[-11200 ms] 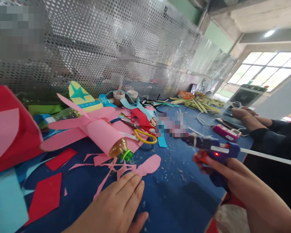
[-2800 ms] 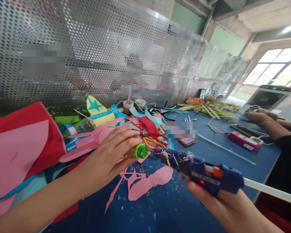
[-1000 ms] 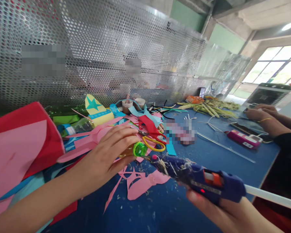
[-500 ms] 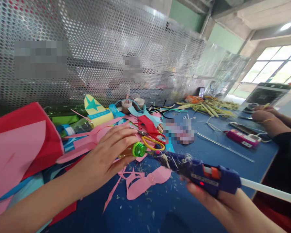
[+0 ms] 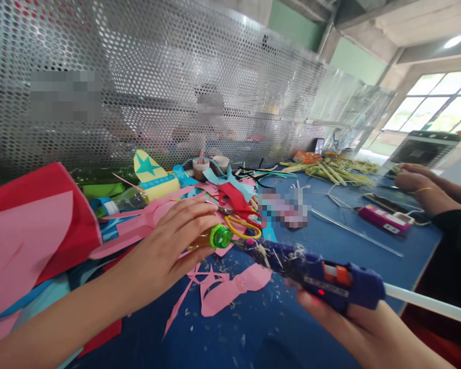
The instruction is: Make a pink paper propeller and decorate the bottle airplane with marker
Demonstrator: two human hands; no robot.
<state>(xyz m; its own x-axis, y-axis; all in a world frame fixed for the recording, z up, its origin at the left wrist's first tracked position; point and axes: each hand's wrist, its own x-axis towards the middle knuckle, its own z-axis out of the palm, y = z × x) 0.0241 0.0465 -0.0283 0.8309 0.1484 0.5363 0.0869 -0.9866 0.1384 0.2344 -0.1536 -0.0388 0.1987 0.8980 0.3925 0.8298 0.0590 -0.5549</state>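
Note:
My left hand (image 5: pixel 165 241) is closed around a small plastic bottle (image 5: pixel 203 240), held on its side with its bright green cap (image 5: pixel 220 237) pointing right. Most of the bottle's body is hidden by my fingers. In my right hand (image 5: pixel 353 328) is a dark blue hot glue gun (image 5: pixel 315 274), its red light lit and a long white glue stick (image 5: pixel 426 300) sticking out of the back. Stringy dried glue clings to its barrel. The nozzle is at the green cap; whether it touches I cannot tell. Just behind lie scissors (image 5: pixel 243 225) with red and yellow handles.
Pink cut paper (image 5: pixel 236 291) lies on the blue table (image 5: pixel 215 338) below my hands. Red and pink sheets (image 5: pixel 61 220) pile up at left, near a yellow paper piece with a star (image 5: pixel 146 166). A perforated metal screen (image 5: pixel 157 61) stands behind. Another person's hands (image 5: pixel 418 182) are at right.
The glue gun has shifted very slightly to the right. The bottle and my left hand stay in place. The other person's hands have moved a little.

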